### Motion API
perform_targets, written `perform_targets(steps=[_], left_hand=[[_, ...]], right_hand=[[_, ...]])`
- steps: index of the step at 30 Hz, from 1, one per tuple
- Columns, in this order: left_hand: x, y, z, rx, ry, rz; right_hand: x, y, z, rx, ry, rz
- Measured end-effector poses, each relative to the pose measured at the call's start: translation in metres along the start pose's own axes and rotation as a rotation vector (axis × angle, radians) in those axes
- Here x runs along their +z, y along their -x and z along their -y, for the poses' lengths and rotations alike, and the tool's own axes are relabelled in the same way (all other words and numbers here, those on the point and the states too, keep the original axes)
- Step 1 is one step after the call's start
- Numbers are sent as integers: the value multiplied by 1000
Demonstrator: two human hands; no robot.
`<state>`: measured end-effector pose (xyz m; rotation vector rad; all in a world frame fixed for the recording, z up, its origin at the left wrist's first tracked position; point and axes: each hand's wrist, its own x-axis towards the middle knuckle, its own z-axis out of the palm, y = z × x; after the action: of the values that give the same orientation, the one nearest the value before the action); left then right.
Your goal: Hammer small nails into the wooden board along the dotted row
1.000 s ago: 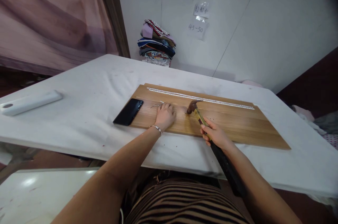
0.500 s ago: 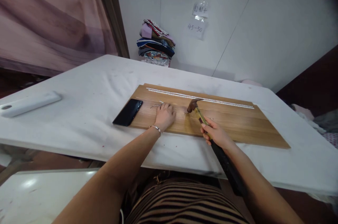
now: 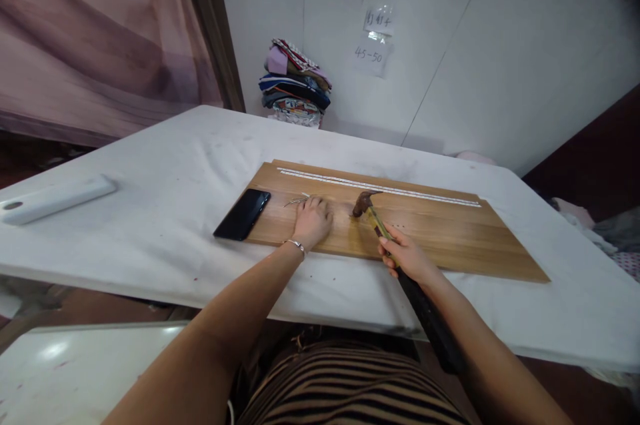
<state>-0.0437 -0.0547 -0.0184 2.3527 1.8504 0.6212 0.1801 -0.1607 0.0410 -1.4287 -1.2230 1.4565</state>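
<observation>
A long wooden board (image 3: 450, 238) lies on the white table (image 3: 150, 211). My right hand (image 3: 407, 257) grips the handle of a hammer (image 3: 373, 211), whose rusty head rests low over the board near its middle. My left hand (image 3: 313, 219) lies curled on the board just left of the hammer head, fingers closed; what they pinch is hidden. A few loose nails (image 3: 296, 199) lie by its fingertips. A white strip (image 3: 380, 186) runs along the board's far edge.
A black phone (image 3: 243, 213) lies half on the board's left end. A white oblong object (image 3: 55, 197) sits at the table's left edge. Folded clothes (image 3: 295, 83) are stacked at the wall behind. A paper note (image 3: 375, 38) hangs on the wall.
The hammer head rose a little half a second ago and has come back down onto the board. My left hand has stayed in place.
</observation>
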Motion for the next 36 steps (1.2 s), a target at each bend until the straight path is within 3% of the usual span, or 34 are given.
perform_targets(steps=[36], left_hand=[[-1, 1, 0, -7, 12, 13]], right_hand=[[2, 2, 3, 8, 15, -19]])
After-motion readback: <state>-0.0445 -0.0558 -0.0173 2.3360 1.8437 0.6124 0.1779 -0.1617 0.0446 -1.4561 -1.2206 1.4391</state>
